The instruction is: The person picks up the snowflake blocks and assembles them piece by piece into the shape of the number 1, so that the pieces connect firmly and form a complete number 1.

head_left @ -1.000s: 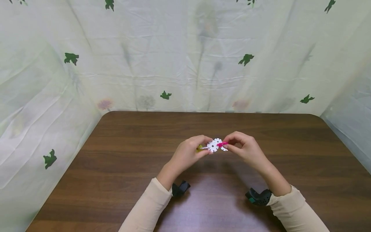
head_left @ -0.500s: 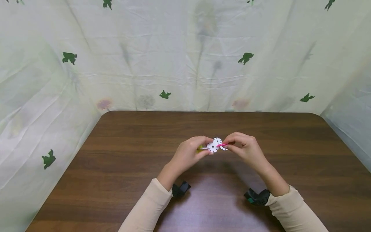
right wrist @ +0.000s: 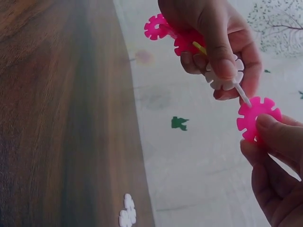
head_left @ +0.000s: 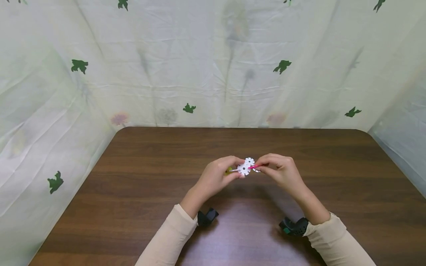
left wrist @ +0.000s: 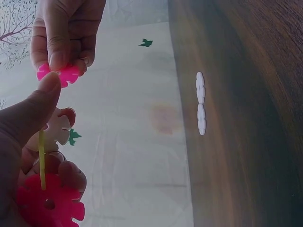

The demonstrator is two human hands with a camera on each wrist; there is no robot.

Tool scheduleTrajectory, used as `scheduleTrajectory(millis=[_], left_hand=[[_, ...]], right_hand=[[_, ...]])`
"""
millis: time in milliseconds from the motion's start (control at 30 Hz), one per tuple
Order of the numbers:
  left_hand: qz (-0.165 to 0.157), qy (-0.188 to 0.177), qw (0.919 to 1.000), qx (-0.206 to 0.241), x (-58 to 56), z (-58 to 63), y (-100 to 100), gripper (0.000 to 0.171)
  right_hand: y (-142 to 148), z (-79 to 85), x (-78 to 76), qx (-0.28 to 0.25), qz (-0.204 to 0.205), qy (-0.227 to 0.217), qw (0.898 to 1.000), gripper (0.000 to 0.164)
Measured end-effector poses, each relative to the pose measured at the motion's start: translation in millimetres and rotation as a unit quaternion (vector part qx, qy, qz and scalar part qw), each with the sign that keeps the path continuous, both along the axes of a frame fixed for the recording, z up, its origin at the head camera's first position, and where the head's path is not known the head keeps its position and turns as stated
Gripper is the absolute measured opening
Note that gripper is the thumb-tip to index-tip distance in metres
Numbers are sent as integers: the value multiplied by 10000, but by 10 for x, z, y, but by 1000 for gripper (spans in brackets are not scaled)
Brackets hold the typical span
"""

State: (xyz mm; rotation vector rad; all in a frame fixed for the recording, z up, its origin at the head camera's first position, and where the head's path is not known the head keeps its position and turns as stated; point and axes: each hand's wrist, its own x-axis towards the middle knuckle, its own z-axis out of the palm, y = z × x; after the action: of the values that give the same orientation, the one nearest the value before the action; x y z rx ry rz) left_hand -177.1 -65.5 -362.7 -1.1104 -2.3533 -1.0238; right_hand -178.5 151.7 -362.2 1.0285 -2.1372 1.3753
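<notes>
My left hand [head_left: 217,171] pinches a chain of notched plastic discs between thumb and fingers. The chain has pink discs [left wrist: 49,204], a yellow disc [right wrist: 199,48] seen edge-on, a white disc [right wrist: 214,81] under the thumb, and another white disc [head_left: 244,169] set crosswise at the end. Opposite it, my right hand [head_left: 281,170] pinches a pink notched disc [right wrist: 248,117] by thumb and fingertips. That disc's rim is right at the outer edge of the crosswise white disc. Most of the pink discs in the left hand are hidden in the head view.
Joined white notched discs [left wrist: 201,90] lie on the brown wooden table [head_left: 166,147], beyond the hands. A pale curtain [head_left: 206,55] with green bird shapes hangs behind the table. Both wrists wear black camera mounts [head_left: 207,217].
The pink disc in my right hand has turned to a thinner, edge-on look in the head view. My right hand has shifted slightly; the left stays almost still.
</notes>
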Motion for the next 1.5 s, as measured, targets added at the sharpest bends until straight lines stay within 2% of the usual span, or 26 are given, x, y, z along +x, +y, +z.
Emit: scheduleTrajectory(millis=[267,500,733,867,1000,1100,1200,1500], left_hand=[[-9,-61,10000,20,3,1,1,31],[34,103,9999,-36,7,27,10,31],[-114,-161,9997,131,1,39,0,33],[-13,-185,9998,116,-2,49,-15,34],[209,-117,9997,-30,4,70,-29,38],[289,-55,9996,-56,4,78,-40,39],[258,44,9996,-53,-7,79,-50,39],[69,661,9974,-288,-1,79,-26,40]], right_hand=[[-25,1,1,-86,65,37,9999,22],[-31,28,6,77,-6,318,9995,25],[-21,34,17,107,5,152,9998,24],[-46,81,52,6,67,1,10000,24],[-87,200,137,-87,44,-362,9993,21],[-109,277,196,-116,-6,-922,9957,18],[-107,282,204,-173,-1,-1485,9888,17],[-74,4,58,-833,221,-2416,9665,17]])
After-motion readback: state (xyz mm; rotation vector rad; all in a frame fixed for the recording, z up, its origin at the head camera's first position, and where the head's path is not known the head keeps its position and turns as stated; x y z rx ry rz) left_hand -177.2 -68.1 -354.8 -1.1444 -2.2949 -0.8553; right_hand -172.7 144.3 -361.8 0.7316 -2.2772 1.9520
